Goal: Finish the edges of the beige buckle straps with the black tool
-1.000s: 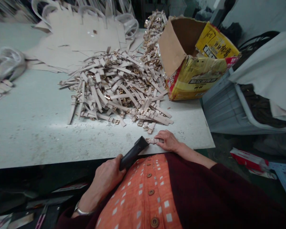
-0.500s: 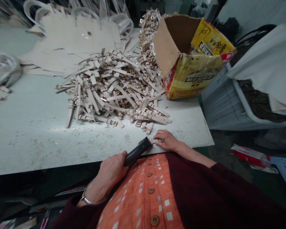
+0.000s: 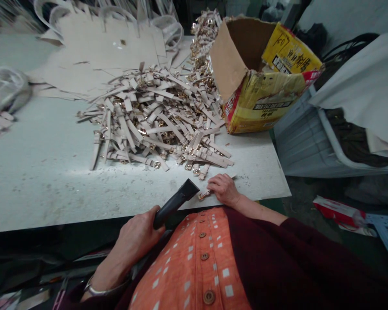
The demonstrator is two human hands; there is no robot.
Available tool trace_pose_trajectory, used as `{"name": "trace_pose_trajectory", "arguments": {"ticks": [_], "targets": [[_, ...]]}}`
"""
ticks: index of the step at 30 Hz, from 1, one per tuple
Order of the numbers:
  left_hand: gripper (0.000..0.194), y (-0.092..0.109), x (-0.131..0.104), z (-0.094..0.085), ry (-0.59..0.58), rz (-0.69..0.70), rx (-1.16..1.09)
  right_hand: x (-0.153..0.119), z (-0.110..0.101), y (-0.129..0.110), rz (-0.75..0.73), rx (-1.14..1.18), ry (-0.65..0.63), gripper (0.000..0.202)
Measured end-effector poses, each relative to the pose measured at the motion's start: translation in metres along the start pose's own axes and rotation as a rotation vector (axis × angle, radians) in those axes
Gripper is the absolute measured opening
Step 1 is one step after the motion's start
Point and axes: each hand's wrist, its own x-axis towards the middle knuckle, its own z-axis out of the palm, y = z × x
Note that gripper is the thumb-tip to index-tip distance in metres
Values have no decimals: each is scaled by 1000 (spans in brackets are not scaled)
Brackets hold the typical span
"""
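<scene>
My left hand [image 3: 137, 234], with a metal bracelet at the wrist, is closed round a black tube-shaped tool [image 3: 177, 202]. The tool's broad, flattened end points up and right, just left of my right hand. Close to the table's front edge, my right hand [image 3: 224, 189] pinches a small beige buckle strap [image 3: 206, 194]. Its buckle end sticks out to the left of my fingers, and a tip shows beyond them on the right. Behind both hands lies a large heap of similar beige buckle straps [image 3: 155, 116] with gold-coloured buckles.
An open yellow cardboard box [image 3: 261, 103] stands at the table's right edge, beside a grey plastic bin [image 3: 297, 142]. Flat beige pieces [image 3: 87, 56] with pale handles lie at the back. A plastic-wrapped bundle [image 3: 8, 92] rests at the far left of the pale table [image 3: 51, 185].
My left hand has drawn the black tool left, away from the strap. My right hand has shifted slightly and turned the strap, so its buckle end now shows.
</scene>
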Motion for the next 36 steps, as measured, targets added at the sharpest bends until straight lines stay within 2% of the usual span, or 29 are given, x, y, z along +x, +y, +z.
{"name": "trace_pose_trajectory", "arguments": {"ticks": [4,8,14,21,25,31,36], "targets": [[28,7,1,3,-26,44,21,-16,0,1,-88,3,-34,24],[36,7,1,12,-29,73,60,-27,-3,3,-91,41,-52,28],[34,11,-1,12,-50,108,63,-22,-1,13,-60,207,-15,23],[31,34,8,4,-88,109,58,-21,1,20,-8,330,-3,46],[32,36,9,1,-84,119,48,-19,0,20,7,361,-10,54],[29,31,7,-1,-113,109,38,-19,3,21,-18,342,0,52],[40,45,16,-1,-81,143,57,-18,1,20,-5,358,2,46]]}}
